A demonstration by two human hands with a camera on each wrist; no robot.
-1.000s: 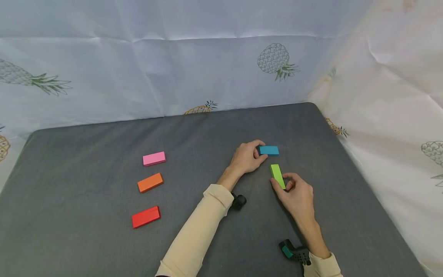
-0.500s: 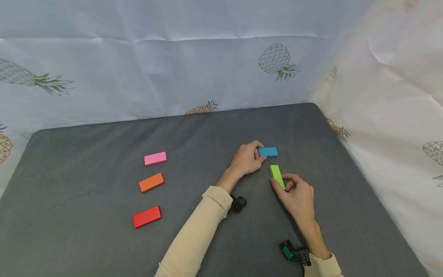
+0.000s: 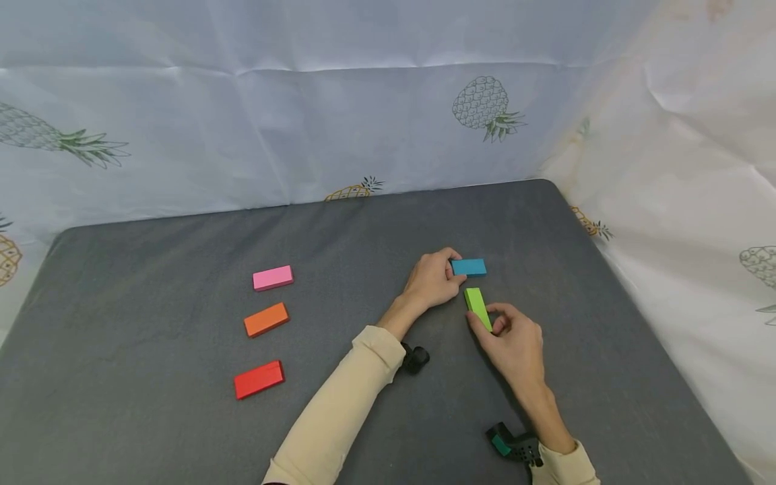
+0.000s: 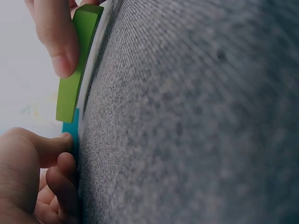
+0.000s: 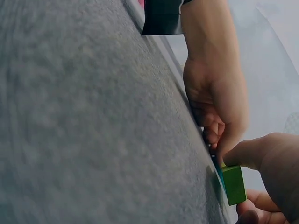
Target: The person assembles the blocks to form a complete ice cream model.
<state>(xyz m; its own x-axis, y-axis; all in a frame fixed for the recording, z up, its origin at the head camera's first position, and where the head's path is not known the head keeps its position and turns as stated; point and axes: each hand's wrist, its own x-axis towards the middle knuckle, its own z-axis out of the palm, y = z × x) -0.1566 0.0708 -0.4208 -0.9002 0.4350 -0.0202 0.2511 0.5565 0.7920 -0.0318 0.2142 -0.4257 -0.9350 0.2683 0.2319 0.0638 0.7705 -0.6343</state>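
A blue block lies flat near the far right of the grey table, and my left hand grips its left end between thumb and fingers. Just in front of it, my right hand pinches a lime green block by its near end, the block's far end pointing toward the blue one. In the left wrist view the green block stands out from the cloth at a slight tilt, overlapping the blue block. The right wrist view shows the green block's end face between thumb and fingers.
On the left part of the grey cloth-covered table lie a pink block, an orange block and a red block, in a column. A white curtain with pineapple prints hangs behind the far edge and along the right side.
My right hand has shifted slightly left with the green block, bringing it more under the blue block in the head view. The left hand and the blue block have barely moved.
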